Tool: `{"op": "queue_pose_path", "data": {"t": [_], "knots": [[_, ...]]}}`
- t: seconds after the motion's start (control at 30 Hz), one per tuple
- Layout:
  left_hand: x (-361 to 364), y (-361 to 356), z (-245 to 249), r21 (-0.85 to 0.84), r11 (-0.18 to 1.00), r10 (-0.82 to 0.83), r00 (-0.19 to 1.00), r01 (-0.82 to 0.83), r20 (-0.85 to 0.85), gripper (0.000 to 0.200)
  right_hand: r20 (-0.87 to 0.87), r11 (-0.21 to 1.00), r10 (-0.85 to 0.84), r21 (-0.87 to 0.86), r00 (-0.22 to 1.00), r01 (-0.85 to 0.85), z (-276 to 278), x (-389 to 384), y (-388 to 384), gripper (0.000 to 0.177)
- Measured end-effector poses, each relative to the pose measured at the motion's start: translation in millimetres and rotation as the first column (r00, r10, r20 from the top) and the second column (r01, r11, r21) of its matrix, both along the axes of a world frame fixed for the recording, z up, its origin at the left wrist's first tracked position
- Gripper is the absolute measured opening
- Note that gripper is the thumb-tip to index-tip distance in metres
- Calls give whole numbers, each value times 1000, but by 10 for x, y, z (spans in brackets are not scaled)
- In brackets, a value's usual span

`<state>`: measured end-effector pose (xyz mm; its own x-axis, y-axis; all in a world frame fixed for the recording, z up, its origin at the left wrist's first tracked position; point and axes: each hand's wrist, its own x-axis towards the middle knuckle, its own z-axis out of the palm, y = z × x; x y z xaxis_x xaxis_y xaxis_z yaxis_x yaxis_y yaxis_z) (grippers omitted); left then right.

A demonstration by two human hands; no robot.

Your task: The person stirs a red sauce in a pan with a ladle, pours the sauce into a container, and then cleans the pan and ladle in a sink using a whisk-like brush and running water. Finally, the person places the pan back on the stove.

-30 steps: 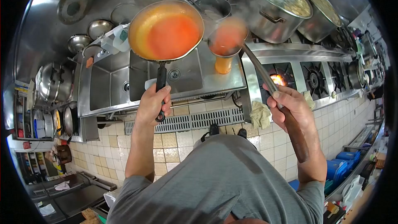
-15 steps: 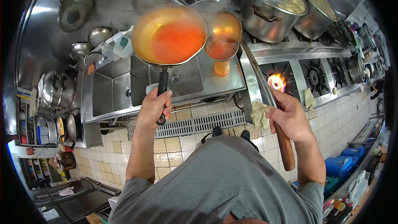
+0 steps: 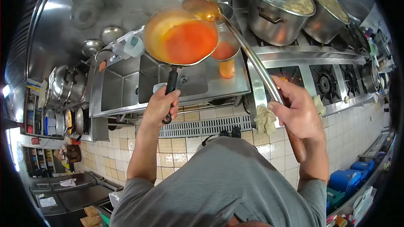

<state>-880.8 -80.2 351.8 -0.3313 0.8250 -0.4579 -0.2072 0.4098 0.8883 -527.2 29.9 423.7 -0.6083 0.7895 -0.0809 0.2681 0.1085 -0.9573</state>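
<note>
My left hand [image 3: 160,107] is closed around the black handle of a frying pan [image 3: 154,27]. Steaming red-orange liquid [image 3: 189,42] lies in the pan, which is held over the sink and counter. My right hand [image 3: 298,108] grips a long-handled ladle [image 3: 257,65] with a wooden end. The ladle's bowl hangs over the pan's far right rim, its inside wet and orange. Beside the pan stands a metal container [image 3: 232,44] of red liquid, partly hidden by the pan and ladle. An orange-filled cup [image 3: 227,69] is just in front of it.
A double steel sink [image 3: 120,85] is at left. Two large stockpots [image 3: 277,27] with cloudy liquid stand on the back stove at right. A burner [image 3: 290,75] near my right hand shows some flame. Cloths [image 3: 265,119] hang on the stove's front edge.
The ladle's bowl has moved up and left from above the metal container to the pan's far rim. My right hand has shifted slightly. Steam has thickened at the back left.
</note>
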Motion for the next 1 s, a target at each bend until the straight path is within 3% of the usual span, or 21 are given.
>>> {"op": "queue_pose_path", "data": {"t": [0.1, 0.23, 0.3, 1.0], "knots": [[109, 43, 42, -28, 1000, 11, 999, -12, -37, 17, 18, 992, 57, -112, 998, -55, 65, 42, 159, 45], [230, 112, 107, -53, 999, 6, 994, -11, -108, 16, 10, 992, 115, -50, 993, -114, -72, 103, 372, 45], [268, 139, 122, -54, 998, 4, 994, -10, -112, 15, -70, 990, 131, -38, 989, -134, -118, 107, 425, 54], [83, 286, 155, -44, 999, -13, 993, 8, -116, 16, -37, 992, 88, -90, 995, -91, -160, 57, 441, 52]]}}
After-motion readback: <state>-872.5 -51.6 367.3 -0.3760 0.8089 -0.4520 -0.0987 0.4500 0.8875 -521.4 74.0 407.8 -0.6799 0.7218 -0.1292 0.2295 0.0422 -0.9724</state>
